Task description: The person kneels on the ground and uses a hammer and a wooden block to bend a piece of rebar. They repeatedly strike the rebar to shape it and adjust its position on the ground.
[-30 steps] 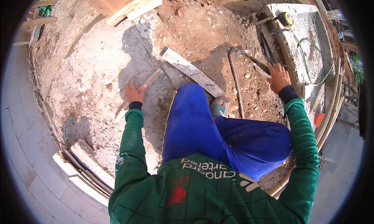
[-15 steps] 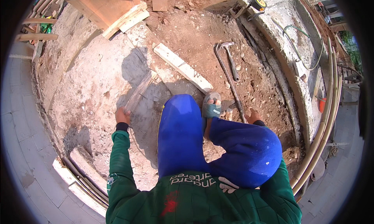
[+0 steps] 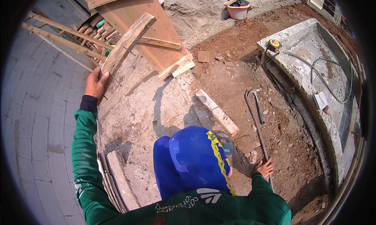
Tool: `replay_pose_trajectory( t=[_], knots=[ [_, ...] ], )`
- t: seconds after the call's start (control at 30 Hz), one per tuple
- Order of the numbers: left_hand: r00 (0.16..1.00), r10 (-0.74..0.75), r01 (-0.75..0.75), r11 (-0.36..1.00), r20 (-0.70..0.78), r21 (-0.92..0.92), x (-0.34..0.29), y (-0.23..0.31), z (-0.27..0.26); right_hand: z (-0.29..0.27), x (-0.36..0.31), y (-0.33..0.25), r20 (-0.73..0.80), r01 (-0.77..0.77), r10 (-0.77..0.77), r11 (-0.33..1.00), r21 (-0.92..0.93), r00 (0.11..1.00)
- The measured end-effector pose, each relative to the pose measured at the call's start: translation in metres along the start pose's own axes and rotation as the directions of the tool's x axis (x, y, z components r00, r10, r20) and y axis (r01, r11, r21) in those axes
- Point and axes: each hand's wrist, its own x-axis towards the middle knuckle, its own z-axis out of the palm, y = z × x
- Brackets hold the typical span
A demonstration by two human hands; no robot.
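Observation:
My left hand (image 3: 96,83) is raised, fingers and thumb closed round one end of a rough wooden plank (image 3: 126,45). Nails stick out of the plank's side, and it tilts up and away over the stacked lumber. Down at the right, my right hand (image 3: 264,168) lies across the lower shaft of a long crowbar (image 3: 257,126) on the dirt, fingers spread. Beside the crowbar's hooked end rests a claw hammer (image 3: 258,105). A second, paler plank (image 3: 216,112) with nails lies on the ground in front of my knees.
A wooden formwork box (image 3: 147,37) stands ahead on the left. A concrete trough (image 3: 319,96) runs along the right, with a tape measure (image 3: 274,45) on its corner and a green hose (image 3: 327,60) inside. Farther back stands a bucket (image 3: 238,11). Grey paving (image 3: 39,127) borders the left.
My left hand has lifted the nailed plank off the ground and swung it up to the left. My right hand stays by the crowbar's lower end, its fingers now across the shaft. The view has shifted.

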Motion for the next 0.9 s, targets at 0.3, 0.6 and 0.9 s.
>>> replay_pose_trajectory(
  t=[0.3,0.6,0.9],
  knots=[
    [0.989,-0.094,0.143,0.807,0.115,-0.573,0.034,0.06,-0.018,0.009,-0.008,0.005,-0.155,0.133,-0.107,0.978,0.162,0.982],
    [0.829,0.075,0.403,0.605,0.554,-0.686,-0.021,0.03,0.212,0.018,0.001,-0.005,-0.176,0.079,-0.059,0.991,0.109,0.983],
    [0.531,0.158,0.617,0.602,0.832,-0.508,-0.168,0.049,0.403,-0.059,0.06,0.019,0.25,0.402,-0.465,0.877,0.263,0.85]
  ],
)
